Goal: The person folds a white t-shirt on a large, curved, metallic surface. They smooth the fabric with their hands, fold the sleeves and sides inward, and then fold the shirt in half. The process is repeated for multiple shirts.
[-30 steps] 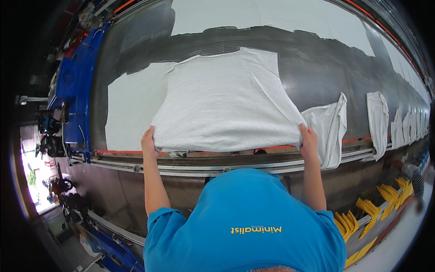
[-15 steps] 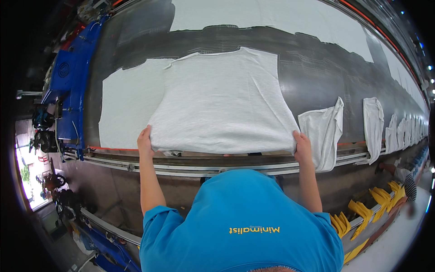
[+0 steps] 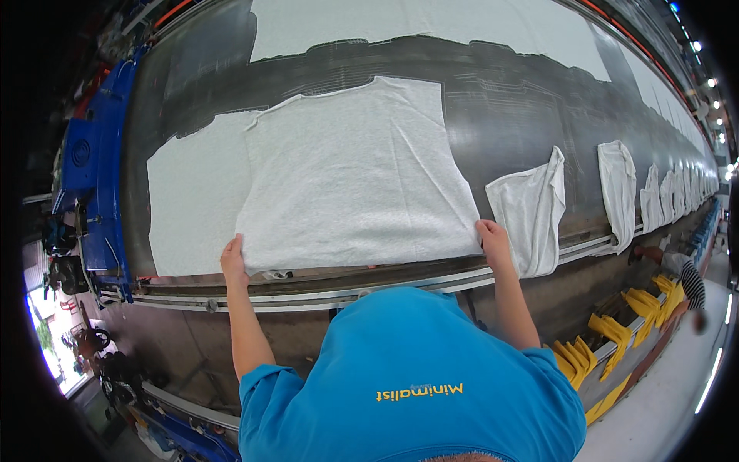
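A light grey, T-shirt-shaped fabric panel (image 3: 346,177) is spread over the dark table, its near edge stretched between my two hands. My left hand (image 3: 234,258) is closed on the near left corner, and my right hand (image 3: 493,240) pinches the near right corner. Soft creases run down the panel's right side. Beneath its left part, and showing to the left of it, another pale panel (image 3: 196,192) lies flat. Just right of my right hand, a crumpled grey fabric piece (image 3: 531,212) hangs over the table's near edge.
The long dark table (image 3: 508,115) has a metal rail (image 3: 315,299) along its near side. Pale panels (image 3: 416,27) lie on its far side. More grey pieces (image 3: 617,192) drape along the edge at right. Blue machinery (image 3: 104,177) stands left; yellow cloths (image 3: 612,335) hang behind at right.
The whole view has shifted and turned slightly, so the table and fabric sit further left and tilted. Both hands keep hold of the panel's near corners; it looks about the same on the table.
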The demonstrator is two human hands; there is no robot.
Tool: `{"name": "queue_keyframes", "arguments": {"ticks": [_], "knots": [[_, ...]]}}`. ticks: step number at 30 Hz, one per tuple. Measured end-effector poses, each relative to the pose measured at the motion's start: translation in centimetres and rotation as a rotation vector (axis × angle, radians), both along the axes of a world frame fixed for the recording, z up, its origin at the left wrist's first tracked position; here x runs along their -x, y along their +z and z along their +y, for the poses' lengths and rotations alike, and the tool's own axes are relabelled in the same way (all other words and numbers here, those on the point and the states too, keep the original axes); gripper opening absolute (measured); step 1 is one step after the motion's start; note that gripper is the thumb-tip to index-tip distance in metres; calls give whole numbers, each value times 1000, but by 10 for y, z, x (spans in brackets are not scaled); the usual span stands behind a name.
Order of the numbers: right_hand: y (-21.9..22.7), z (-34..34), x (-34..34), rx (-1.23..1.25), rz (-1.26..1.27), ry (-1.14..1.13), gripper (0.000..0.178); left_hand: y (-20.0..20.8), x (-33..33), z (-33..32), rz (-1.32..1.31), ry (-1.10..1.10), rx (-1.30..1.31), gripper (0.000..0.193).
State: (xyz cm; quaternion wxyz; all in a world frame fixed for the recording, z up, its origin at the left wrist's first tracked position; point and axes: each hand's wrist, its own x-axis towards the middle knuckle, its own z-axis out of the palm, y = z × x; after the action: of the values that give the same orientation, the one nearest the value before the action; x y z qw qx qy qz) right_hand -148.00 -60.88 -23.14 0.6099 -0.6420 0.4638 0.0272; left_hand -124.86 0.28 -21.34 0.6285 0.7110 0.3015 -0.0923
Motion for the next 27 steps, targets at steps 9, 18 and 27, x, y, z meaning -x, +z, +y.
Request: {"name": "queue_keyframes", "arguments": {"ticks": [9,18,27], "knots": [[35,-5,-40,297,-10,153,24,-24,-39,-1,-111,-140,-442,40],[60,50,-238,464,-311,695,19,-34,-159,-75,-242,-122,-579,47],[14,154,-453,744,-808,1122,20,-15,-243,-125,-105,-238,-610,39]]}}
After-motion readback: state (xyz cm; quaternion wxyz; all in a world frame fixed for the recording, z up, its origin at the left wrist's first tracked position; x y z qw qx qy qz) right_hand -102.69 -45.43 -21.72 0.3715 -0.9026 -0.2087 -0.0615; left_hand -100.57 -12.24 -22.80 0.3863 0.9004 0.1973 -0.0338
